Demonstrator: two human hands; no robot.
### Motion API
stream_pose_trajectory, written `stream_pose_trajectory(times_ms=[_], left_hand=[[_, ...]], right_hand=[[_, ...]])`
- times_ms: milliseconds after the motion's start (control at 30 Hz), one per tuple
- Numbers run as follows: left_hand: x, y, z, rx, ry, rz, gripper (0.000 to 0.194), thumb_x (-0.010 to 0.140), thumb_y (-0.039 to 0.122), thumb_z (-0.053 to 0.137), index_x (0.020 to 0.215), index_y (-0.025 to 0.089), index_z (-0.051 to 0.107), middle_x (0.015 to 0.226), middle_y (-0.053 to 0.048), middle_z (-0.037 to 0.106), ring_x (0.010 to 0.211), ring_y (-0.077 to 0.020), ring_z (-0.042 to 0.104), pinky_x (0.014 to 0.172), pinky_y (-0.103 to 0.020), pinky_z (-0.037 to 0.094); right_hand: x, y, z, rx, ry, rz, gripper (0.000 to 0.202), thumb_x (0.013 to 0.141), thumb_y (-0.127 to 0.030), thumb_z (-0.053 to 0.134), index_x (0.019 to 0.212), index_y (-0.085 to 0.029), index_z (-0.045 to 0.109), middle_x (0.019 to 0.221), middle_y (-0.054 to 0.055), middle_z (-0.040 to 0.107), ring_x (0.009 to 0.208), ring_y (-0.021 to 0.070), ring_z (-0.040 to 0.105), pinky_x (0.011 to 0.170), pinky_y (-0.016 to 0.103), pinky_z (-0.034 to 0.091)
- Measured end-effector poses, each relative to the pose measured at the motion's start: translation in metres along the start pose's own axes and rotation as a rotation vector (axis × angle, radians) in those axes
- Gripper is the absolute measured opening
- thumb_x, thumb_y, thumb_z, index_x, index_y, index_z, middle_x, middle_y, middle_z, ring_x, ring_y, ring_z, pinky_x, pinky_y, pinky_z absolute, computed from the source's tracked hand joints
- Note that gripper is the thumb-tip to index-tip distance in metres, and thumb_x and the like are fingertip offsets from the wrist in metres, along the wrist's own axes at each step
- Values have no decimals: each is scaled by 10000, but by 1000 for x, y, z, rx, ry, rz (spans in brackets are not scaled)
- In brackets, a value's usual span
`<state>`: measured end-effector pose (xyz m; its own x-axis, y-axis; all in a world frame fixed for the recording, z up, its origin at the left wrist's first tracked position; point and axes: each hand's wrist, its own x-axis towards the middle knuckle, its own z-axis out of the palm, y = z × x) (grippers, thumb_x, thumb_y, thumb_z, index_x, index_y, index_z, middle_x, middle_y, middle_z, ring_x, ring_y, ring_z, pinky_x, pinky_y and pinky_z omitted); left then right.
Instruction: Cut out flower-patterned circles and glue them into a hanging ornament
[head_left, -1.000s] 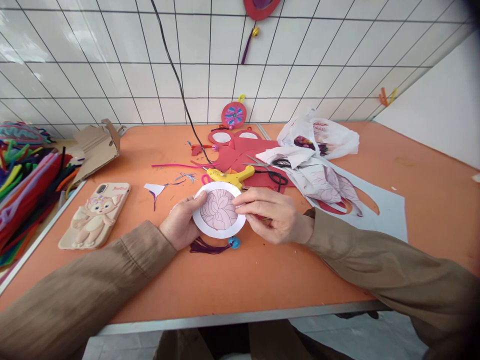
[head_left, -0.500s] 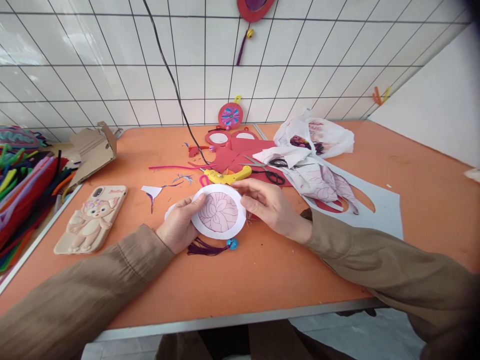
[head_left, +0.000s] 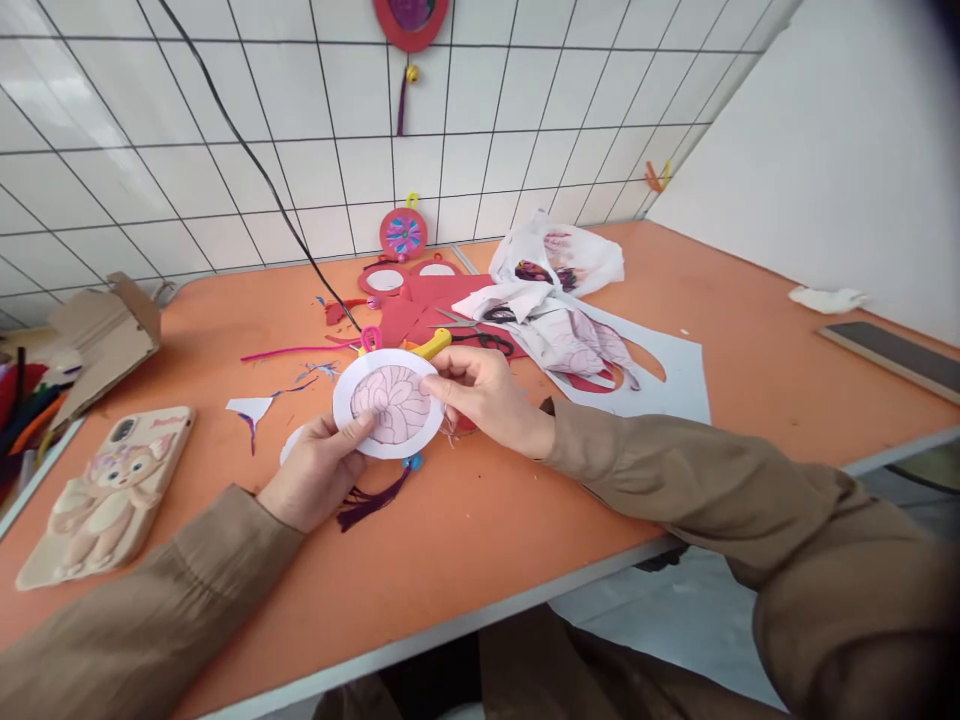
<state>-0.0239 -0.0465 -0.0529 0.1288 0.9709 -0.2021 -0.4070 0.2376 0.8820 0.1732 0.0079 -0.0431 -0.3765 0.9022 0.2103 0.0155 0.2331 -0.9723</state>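
Between my two hands is a round white paper ornament (head_left: 397, 405) with a pinkish flower-line centre, a pink loop at its top and a dark purple tassel (head_left: 373, 500) with a blue bead (head_left: 412, 462) hanging below. My left hand (head_left: 319, 465) grips its lower left, thumb on the flower panel. At the upper right edge my right hand (head_left: 484, 395) pinches the rim between thumb and fingers. Another white paper edge shows beside my left hand, partly hidden. Just behind the ornament lies a yellow glue gun (head_left: 433, 344), mostly covered.
Black-handled scissors (head_left: 480, 340) lie among red paper (head_left: 420, 310) and crumpled white sheets. Behind them sits a white plastic bag (head_left: 559, 255). A phone in a bear-like case (head_left: 112, 490) and a cardboard piece (head_left: 112, 340) are at left. A dark cable (head_left: 247, 150) runs down the tiled wall.
The view has swung to the right, so things sit further left. My right thumb now lies on the ornament's rim, and my left thumb has moved onto its flower panel. The pink loop shows above it.
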Motion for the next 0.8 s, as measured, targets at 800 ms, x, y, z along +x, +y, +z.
stream_pose_trajectory(times_ms=[800], left_hand=[[0, -5, -3, 218, -97, 82, 483, 624, 546, 887, 803, 116, 760, 766, -127, 780, 709, -290, 743, 613, -376, 624]], right_hand=[[-10, -3, 8, -3, 95, 82, 352, 740, -463, 707, 620, -201, 504, 519, -58, 499, 376, 69, 431, 345, 216, 343]])
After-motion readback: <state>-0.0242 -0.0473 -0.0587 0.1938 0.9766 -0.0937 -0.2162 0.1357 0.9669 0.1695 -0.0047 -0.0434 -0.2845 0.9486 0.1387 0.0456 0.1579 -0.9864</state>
